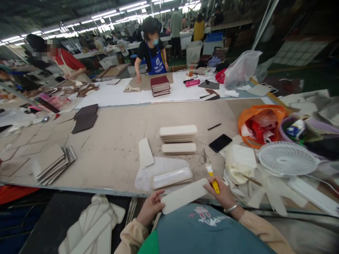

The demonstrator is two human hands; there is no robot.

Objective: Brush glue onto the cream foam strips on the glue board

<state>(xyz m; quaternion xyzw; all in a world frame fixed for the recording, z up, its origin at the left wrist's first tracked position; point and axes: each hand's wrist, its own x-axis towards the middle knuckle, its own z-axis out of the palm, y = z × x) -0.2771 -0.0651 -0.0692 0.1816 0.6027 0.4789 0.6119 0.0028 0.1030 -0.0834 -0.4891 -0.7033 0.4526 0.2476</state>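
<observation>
1. Presently, the left hand (151,208) is pinching the left end of a long, thin, cream rectangular panel (184,196), with thumb and fingers closed around its edge.
2. The right hand (224,193) is gripping the panel's right end between thumb and fingers. A slim, yellow-handled tool with a pale head (215,187) is lying against those fingers; how firmly they are holding it, I cannot tell.
3. The panel is sitting slantwise at the near edge of the broad beige worktable (119,148), right end farther away than left, just before the dark teal cloth apron (185,229). Whether the table is bearing any of its weight is unclear.
4. Just beyond it, a clear-plastic-wrapped pale stack (173,177) is resting on a crumpled whitish sheet (161,163). Farther off, two neat stacks of similar cream strips are standing, a taller far one (178,130) and a lower nearer one (179,148).
5. Judging by the two-ended grip, the step in hand is steadying or positioning this single panel.
6. The next move is probably calling for one hand supporting the panel alone, freeing the other, without bending the strip or brushing the tool against its face.
</observation>
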